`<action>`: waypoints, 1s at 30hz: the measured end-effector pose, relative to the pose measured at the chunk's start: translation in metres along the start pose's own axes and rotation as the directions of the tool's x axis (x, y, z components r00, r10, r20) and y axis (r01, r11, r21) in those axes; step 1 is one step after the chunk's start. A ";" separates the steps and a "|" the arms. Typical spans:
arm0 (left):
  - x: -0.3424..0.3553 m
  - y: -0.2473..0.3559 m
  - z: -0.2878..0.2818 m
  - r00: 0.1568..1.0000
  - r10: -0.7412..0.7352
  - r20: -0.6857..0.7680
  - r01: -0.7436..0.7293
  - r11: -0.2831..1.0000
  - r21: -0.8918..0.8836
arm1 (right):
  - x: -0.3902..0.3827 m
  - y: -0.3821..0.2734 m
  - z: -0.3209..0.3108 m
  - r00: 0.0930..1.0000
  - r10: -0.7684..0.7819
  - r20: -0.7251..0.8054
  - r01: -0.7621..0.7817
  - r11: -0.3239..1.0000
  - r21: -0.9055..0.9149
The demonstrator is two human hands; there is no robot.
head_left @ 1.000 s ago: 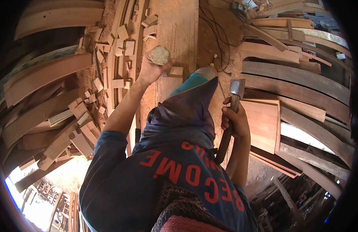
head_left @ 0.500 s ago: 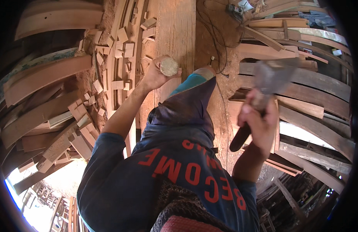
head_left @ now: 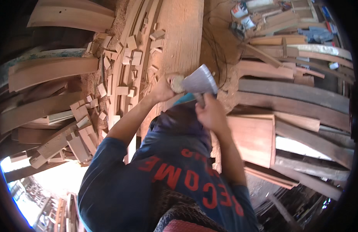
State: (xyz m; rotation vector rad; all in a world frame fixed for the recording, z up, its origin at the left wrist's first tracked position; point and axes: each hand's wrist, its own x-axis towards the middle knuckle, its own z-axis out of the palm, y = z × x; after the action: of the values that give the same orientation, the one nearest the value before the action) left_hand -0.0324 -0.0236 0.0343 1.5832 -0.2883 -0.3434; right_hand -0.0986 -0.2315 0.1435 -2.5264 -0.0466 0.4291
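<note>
In my right hand (head_left: 212,112) is a hatchet (head_left: 201,78), the fingers closed around its handle. Its broad grey head points its bright cutting edge to the right, and its narrow back meets or overlaps the round pale end of a wooden piece (head_left: 177,84); whether they touch I cannot tell. My left hand (head_left: 162,88) wraps around that piece over the thick plank (head_left: 181,42). The lower part of the piece is hidden by the hand and the hatchet. My knee in teal cloth (head_left: 183,99) is just below the hatchet head.
Small wood offcuts (head_left: 131,58) lie scattered over long strips (head_left: 121,73) left of the plank. Curved boards (head_left: 55,71) are stacked at the left, and more boards (head_left: 295,89) at the right. A corded power tool (head_left: 237,29) and a white bucket (head_left: 239,9) stand far right.
The hatchet has swung down and left from my right side to the end of the wooden piece. My left hand keeps hold of the piece; the view has shifted slightly.
</note>
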 end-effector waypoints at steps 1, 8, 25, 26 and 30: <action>-0.017 -0.008 0.008 0.999 -0.034 0.006 0.033 0.999 0.034 | -0.007 -0.015 -0.027 1.000 0.031 0.003 -0.031 0.999 0.036; -0.014 0.001 0.009 0.999 -0.051 -0.012 0.051 0.998 -0.022 | -0.026 -0.079 -0.122 0.664 -0.149 -0.733 0.582 0.719 0.381; -0.011 -0.024 -0.050 0.878 -0.152 -0.453 0.104 0.986 -0.129 | -0.017 0.027 -0.019 0.973 0.228 -0.032 -0.195 0.889 0.414; -0.008 -0.016 -0.044 0.884 -0.191 -0.426 0.139 0.979 -0.150 | -0.014 0.028 -0.020 0.976 0.220 -0.006 -0.198 0.892 0.407; -0.004 -0.015 -0.030 0.947 -0.218 -0.237 0.133 0.935 -0.330 | -0.011 0.018 -0.026 0.960 0.269 0.073 -0.277 0.884 0.378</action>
State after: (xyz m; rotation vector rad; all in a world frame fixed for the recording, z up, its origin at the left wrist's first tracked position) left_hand -0.0243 0.0062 0.0202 1.3252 0.1187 -0.2907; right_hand -0.1021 -0.2618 0.1577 -2.1416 0.3599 0.5161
